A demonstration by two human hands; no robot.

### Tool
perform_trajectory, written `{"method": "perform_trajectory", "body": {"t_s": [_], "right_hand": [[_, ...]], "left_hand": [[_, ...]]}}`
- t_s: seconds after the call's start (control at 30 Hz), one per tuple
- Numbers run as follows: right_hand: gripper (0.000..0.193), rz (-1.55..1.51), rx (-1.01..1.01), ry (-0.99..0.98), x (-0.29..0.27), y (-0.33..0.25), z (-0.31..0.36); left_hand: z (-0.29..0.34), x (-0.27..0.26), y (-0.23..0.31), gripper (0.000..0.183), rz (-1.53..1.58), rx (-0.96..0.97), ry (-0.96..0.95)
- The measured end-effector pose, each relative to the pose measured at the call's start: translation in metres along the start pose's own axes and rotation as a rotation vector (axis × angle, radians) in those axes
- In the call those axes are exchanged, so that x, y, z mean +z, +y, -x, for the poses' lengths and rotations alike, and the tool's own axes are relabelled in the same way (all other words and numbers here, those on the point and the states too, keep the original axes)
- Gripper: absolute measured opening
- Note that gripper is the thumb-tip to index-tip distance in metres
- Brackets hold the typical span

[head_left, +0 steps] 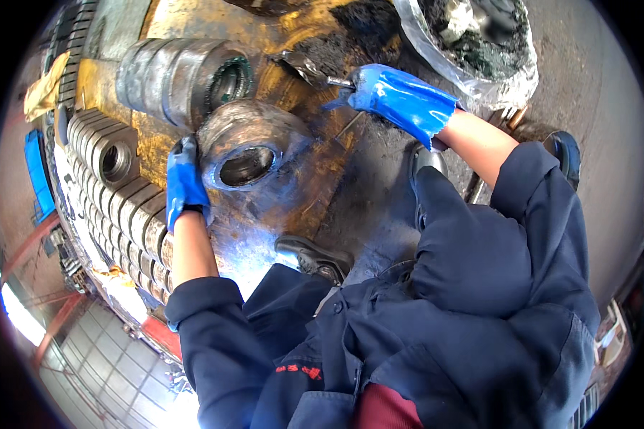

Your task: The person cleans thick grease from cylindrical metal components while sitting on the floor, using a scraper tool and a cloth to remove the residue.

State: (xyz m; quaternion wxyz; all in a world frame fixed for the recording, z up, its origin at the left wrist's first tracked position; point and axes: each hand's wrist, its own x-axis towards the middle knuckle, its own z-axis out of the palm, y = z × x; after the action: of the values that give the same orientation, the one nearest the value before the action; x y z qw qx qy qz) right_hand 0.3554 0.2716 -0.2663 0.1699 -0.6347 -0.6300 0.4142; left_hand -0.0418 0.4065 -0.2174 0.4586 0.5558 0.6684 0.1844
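A thick, hollow metal ring (218,134) lies on the grimy yellow-brown surface, its round bore facing me. My left hand (186,182), in a blue rubber glove, presses against the ring's left edge with its fingers curled over the side. To the right and farther off, my right hand (386,93), also gloved in blue, is closed round the metal handle of a scraper-like tool (300,69). The tool's flat, dark-smeared blade points left, away from the ring. Dark, grease-like material (365,32) lies beyond the blade.
Ribbed metal cylinders (161,79) stand behind the ring. Rows of stacked metal rings (132,214) line the left. A plastic-lined container (511,86) with dark contents is at the far right. My shoes (315,257) are close to the work surface.
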Motion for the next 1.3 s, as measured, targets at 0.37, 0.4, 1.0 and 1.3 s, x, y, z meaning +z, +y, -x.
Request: {"method": "perform_trajectory", "body": {"t_s": [0.37,0.4,1.0,1.3], "right_hand": [[0.045,-0.418,0.609,0.044,-0.019,0.005,-0.002],[0.042,-0.480,0.554,0.101,-0.018,0.006,0.000],[0.032,-0.564,0.091,0.177,-0.028,-0.030,0.055],[0.033,-0.470,0.187,-0.029,-0.034,-0.013,0.025]], "left_hand": [[0.054,0.026,-0.037,0.036,0.123,0.011,0.278],[0.054,0.022,-0.055,0.037,0.109,0.050,0.332],[0.085,0.058,-0.077,0.044,-0.073,0.360,0.320],[0.105,0.061,-0.059,0.044,-0.052,0.334,0.332]]}}
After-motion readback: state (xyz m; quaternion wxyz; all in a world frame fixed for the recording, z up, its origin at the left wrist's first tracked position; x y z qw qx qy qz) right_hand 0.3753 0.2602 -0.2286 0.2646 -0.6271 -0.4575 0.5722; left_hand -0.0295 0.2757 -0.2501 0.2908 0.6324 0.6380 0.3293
